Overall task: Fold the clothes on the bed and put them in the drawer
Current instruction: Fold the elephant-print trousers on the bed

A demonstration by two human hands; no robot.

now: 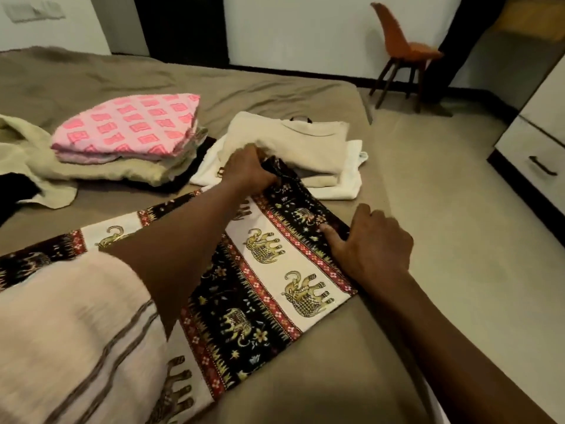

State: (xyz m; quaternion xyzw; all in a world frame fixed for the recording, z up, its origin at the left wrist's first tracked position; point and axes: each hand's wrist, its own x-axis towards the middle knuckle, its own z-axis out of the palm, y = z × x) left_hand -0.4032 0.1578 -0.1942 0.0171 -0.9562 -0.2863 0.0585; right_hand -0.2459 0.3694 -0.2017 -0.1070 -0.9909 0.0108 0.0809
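Observation:
A black, white and red elephant-print cloth (269, 270) lies spread on the brown bed (305, 377) in front of me. My left hand (249, 172) grips its far corner, fingers curled round the bunched fabric. My right hand (371, 243) rests on the cloth's right edge, thumb pressed on the fabric, fingers loosely bent at the edge. A folded pile of cream and white clothes (305, 148) sits just beyond the left hand. A second pile topped by a pink patterned piece (128, 127) stands to the left.
A loose beige garment (27, 148) lies at the far left of the bed. A white drawer unit (538, 160) with a dark handle stands at the right across the floor. An orange chair (403, 50) stands by the back wall.

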